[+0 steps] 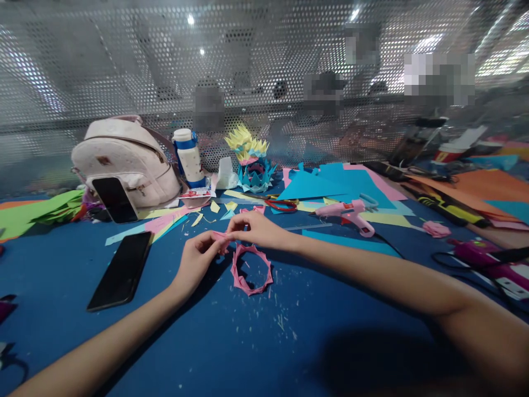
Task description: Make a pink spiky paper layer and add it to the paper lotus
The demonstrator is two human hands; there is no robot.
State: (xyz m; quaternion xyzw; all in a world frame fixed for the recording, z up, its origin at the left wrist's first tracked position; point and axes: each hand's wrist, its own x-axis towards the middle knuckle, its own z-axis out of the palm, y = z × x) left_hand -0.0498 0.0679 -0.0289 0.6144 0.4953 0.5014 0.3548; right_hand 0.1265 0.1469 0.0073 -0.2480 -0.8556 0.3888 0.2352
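Both of my hands meet over the middle of the blue table, pinching a small folded piece of pink paper (220,236). My left hand (198,255) grips it from the left, thumb and fingers pressed together. From the right, my right hand (252,227) holds its other end between thumb and forefinger. Fingers cover much of the piece, so its full shape is hidden. Just below my right hand lies a ring of folded pink paper (268,270) with pointed edges. A few more pink folded bits (253,209) show behind my right hand.
A pink glue gun (347,214) lies to the right, near red-handled scissors (281,205). Blue paper sheets (318,184) and a yellow-and-blue paper model (256,173) stand behind. At left are a phone (120,271), another phone (114,199), a backpack (124,149) and a bottle (188,160).
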